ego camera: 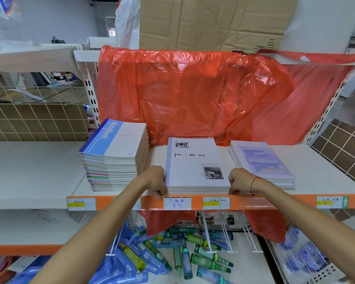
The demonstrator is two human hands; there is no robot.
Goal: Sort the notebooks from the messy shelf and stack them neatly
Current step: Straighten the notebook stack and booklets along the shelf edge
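The middle notebook stack (pixel 197 167) lies lengthwise between left hand (pixel 155 181) and right hand (pixel 239 181), curled fingers gripping its near corners equally close.

Three piles of paper notebooks lie flat on the white shelf (pixel 316 160). The tall stack of blue-and-white "NoteBook" notebooks (pixel 115 154) sits toward the left, turned slightly askew, its coloured spines facing the front edge. The low stack of pale grey "Time & Memory" notebooks (pixel 196 167) lies in the middle, squared against the front edge. The thin stack of lilac-blue notebooks (pixel 262 162) lies just right of it, angled a little.
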